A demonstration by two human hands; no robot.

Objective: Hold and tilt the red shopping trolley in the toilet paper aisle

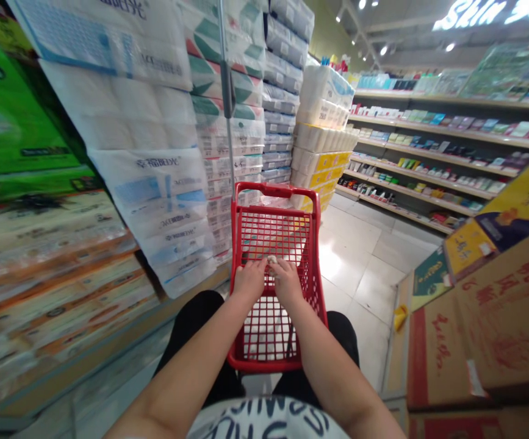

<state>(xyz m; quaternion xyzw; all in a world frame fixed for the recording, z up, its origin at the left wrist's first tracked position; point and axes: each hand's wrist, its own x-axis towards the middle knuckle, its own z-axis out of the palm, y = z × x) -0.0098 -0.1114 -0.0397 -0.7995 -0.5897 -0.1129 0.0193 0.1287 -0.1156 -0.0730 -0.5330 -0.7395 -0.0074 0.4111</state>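
1. Can make out a small whitish thing at the fingertips, over the mesh of a red basket, about midway between left and right rims; cannot tell its kind.
2. Drawn close together over the mesh, fingers bent inward and meeting at that thing: left hand and right hand. Cannot tell the exact grip of either.
3. Set to either side of the basket's near edge: black-clad knees, with a lettered shirt between the forearms.
4. Stacked at left: white wrapped packs, green packs beyond.
5. At right, past pale floor tiles: cardboard boxes.
6. Farther back: stocked shelves.
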